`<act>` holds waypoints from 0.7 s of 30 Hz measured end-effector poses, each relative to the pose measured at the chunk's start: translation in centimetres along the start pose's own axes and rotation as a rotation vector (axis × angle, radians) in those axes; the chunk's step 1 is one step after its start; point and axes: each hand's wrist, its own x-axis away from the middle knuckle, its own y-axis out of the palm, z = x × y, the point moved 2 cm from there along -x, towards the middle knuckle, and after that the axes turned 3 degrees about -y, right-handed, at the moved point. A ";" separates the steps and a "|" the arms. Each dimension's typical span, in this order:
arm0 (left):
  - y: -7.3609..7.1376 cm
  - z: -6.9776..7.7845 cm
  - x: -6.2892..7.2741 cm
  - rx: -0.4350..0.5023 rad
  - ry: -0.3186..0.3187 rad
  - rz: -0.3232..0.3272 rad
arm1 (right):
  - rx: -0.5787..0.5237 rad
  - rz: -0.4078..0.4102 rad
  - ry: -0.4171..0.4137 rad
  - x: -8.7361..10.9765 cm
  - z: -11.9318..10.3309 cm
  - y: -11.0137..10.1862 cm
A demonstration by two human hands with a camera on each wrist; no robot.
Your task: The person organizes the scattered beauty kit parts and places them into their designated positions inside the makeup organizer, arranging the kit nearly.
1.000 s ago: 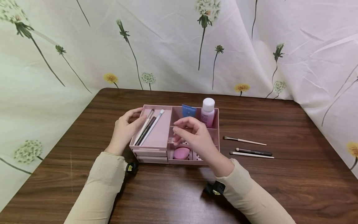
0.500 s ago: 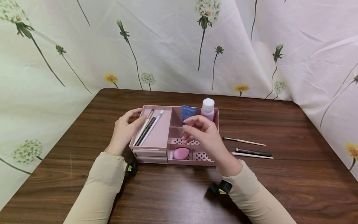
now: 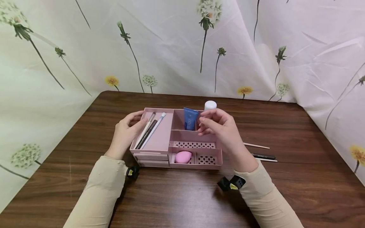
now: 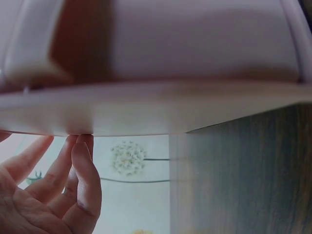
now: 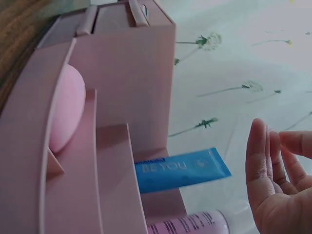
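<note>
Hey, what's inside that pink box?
A pink sponge, a blue tube and a white-capped bottle, plus three slim sticks in its top tray. Whatever the two drawers hold is covered.

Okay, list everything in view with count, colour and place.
Organizer: 1, pink, on the table.
Drawers: 2, pink, organizer's lower left.
Brushes: 2, whitish, organizer's top left.
Stick: 1, black, between brushes.
Sponge: 1, pink, organizer's front middle.
Tube: 1, blue, organizer's back middle.
Bottle: 1, pink with white cap, organizer's back right.
Liner patches: 3, pale with dark spots, organizer's right half.
Handles: 3, beige, black and white, table's right, left ends hidden.
Table: 1, brown, under the organizer.
Cloth: 1, white, flower-printed, behind the table.
Sleeves: 2, cream, on the forearms.
Wrist devices: 2, black, at sleeve ends.
Left grip: 1, bare, touching organizer's left side.
Right grip: 1, bare, near the bottle, empty.
</note>
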 end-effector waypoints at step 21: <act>0.0 -0.1 -0.1 -0.011 0.010 0.018 | 0.026 0.127 0.013 -1.4 -0.5 -4.2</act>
